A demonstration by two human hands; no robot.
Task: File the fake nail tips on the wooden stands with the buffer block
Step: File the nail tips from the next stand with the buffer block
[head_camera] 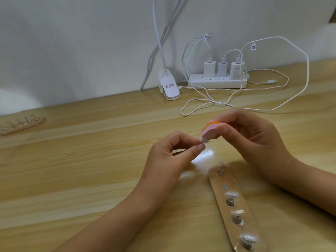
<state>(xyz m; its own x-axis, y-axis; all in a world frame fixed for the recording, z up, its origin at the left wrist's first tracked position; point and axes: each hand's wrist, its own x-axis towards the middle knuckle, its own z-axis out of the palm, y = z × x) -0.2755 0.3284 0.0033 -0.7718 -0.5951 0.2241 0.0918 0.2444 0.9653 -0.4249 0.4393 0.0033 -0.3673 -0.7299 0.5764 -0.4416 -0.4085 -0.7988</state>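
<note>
Pinching a nail tip (205,141), the left hand (172,153) sets it just under the buffer block (211,130) (touching its lower edge), which the right hand (254,137) grips.

On the desk (91,160), one wooden stand (234,206) lies near right, another stand (22,124) far left, a power strip (217,82) behind.

Buffer block (210,130) against pinched nail tip (204,141)
</note>
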